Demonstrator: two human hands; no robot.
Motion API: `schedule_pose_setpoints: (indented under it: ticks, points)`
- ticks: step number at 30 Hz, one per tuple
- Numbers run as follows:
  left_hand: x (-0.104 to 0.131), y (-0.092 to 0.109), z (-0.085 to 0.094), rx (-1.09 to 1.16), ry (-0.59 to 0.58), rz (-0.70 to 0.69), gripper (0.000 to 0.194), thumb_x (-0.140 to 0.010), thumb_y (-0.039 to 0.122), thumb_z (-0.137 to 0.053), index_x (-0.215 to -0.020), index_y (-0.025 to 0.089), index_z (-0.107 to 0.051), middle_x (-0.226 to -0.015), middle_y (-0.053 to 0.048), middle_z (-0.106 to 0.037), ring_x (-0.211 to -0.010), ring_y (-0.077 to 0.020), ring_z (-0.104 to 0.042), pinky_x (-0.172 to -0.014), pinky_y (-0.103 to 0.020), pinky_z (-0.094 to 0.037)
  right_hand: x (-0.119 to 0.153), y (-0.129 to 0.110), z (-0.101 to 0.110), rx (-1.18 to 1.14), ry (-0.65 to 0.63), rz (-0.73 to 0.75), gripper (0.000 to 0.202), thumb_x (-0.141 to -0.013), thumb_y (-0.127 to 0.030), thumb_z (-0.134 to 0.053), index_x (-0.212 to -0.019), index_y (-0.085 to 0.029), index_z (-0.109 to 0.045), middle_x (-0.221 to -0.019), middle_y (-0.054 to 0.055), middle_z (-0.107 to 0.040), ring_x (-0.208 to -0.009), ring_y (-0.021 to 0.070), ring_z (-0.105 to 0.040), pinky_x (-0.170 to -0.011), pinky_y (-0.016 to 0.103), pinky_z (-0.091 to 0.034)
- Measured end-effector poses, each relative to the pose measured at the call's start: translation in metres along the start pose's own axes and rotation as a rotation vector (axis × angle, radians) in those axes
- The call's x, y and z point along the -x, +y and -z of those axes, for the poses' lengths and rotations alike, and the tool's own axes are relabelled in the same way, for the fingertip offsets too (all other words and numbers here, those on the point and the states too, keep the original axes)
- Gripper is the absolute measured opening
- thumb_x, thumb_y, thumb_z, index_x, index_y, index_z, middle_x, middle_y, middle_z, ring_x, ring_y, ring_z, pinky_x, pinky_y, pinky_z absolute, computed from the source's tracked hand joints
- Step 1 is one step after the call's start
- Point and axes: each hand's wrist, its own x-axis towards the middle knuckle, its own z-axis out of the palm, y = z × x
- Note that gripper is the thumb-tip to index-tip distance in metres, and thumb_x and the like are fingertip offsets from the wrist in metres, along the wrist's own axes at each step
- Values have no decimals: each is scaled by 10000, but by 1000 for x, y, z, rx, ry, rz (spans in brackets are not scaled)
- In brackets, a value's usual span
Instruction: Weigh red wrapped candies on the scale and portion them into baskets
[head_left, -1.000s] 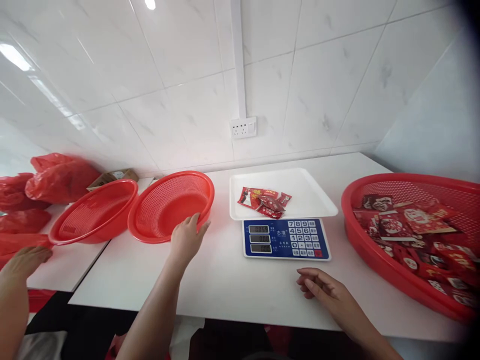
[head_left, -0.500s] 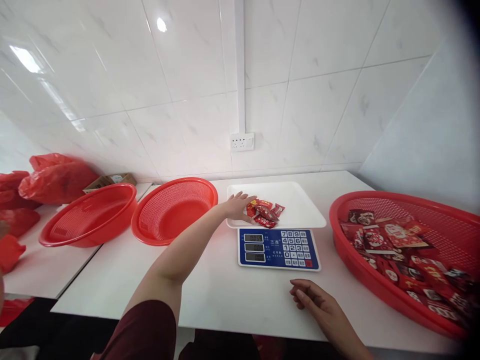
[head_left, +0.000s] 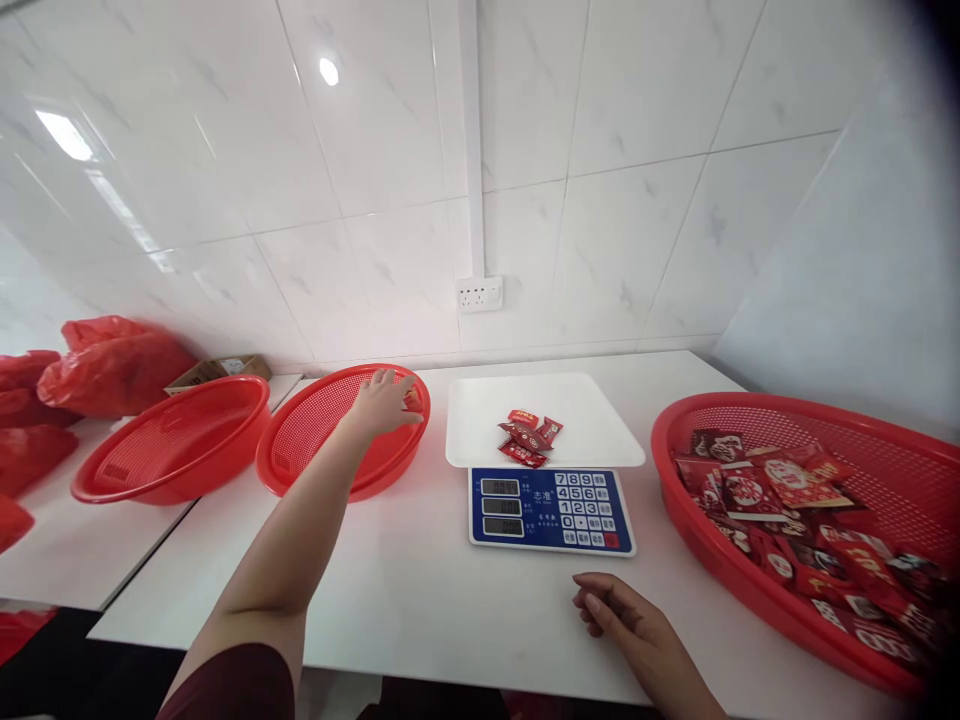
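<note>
My left hand (head_left: 384,402) is over the right side of the middle red basket (head_left: 341,478), its fingers around small red-and-yellow packets (head_left: 412,400). Several red wrapped packets (head_left: 527,437) lie in a small pile on the white tray (head_left: 592,410) of the scale. The scale's blue panel (head_left: 553,508) has number keys and three displays. Below the panel, at the table's front, my right hand (head_left: 619,612) rests with its fingers curled together and nothing visible in them.
A large red basket (head_left: 720,535) at the right holds many red packets. Another red basket (head_left: 172,440) stands at the left, near red plastic bags (head_left: 116,370) and a cardboard box (head_left: 217,371). A wall socket (head_left: 480,294) is behind the scale.
My left hand has moved left from the tray to the middle basket, carrying packets from the pile. The pile on the tray is smaller. My right hand has stayed near the scale.
</note>
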Motion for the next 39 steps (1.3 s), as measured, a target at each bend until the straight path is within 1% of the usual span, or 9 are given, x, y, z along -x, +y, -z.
schedule_pose_setpoints:
  ticks: [3,6,9,15,21,26,31,35,39]
  points:
    - [6,12,-6,75,-28,-96,755,-800,561,-541,-1436,238,-294,-1553,-129,-197,-1435,-352,-86,-1108,-551,-180,-1,-3,0,-13,-6,-3,446,-739,-577,-619,-966,-199,-685,-825,54,-699,-724,189,-636,-718,313,-533]
    - [1,55,-33,203,-140,-370,795,-794,673,-482,-1462,312,-245,-1573,-48,-176,-1448,-253,-111,-1137,-412,-217,0,-4,0,-17,-1,2,444,-734,-577,-623,-957,-199,-685,-817,54,-696,-719,189,-635,-715,317,-533]
    - [-12,98,-61,233,-253,-608,892,-739,734,-498,-1473,300,-237,-1579,-98,-122,-1445,-339,-23,-1138,-535,-111,1,-4,-1,-16,25,13,456,-719,-589,-628,-945,-198,-690,-808,58,-697,-715,193,-635,-708,323,-535]
    - [-41,131,-80,151,-124,-749,620,-813,643,-480,-1311,275,-503,-1320,-82,-529,-1278,-287,-397,-1045,-439,-347,0,4,-6,3,70,45,505,-706,-632,-608,-943,-196,-700,-811,68,-698,-746,207,-641,-680,319,-537]
    - [-53,139,-90,147,-2,-649,338,-857,357,-527,-1130,188,-632,-1032,-114,-637,-1079,-287,-512,-838,-387,-482,-2,17,-5,11,71,62,494,-731,-629,-586,-961,-207,-699,-822,59,-694,-751,201,-643,-692,312,-538]
    - [-54,139,-101,247,97,-543,275,-822,234,-554,-1067,174,-663,-1001,-101,-639,-1007,-239,-569,-864,-336,-484,-1,17,-5,18,78,56,512,-724,-648,-576,-951,-204,-694,-811,60,-691,-750,203,-644,-689,313,-539]
    - [-57,120,-90,398,185,-386,280,-801,178,-562,-1054,200,-681,-990,-48,-668,-937,-168,-628,-848,-241,-493,0,5,-6,31,86,51,546,-692,-679,-579,-927,-202,-703,-788,60,-697,-721,201,-646,-680,315,-543]
    - [-57,88,-65,480,275,-219,277,-825,241,-560,-1080,220,-666,-1029,-26,-677,-904,-157,-649,-793,-230,-511,1,0,-6,1,98,48,523,-665,-662,-617,-893,-201,-711,-756,58,-697,-683,197,-643,-661,318,-547]
    - [-47,37,-38,487,388,-43,293,-813,217,-551,-1084,192,-659,-1063,-52,-656,-949,-185,-628,-840,-265,-490,1,1,-6,-9,96,46,489,-686,-635,-622,-903,-207,-713,-766,55,-699,-694,196,-645,-663,313,-549]
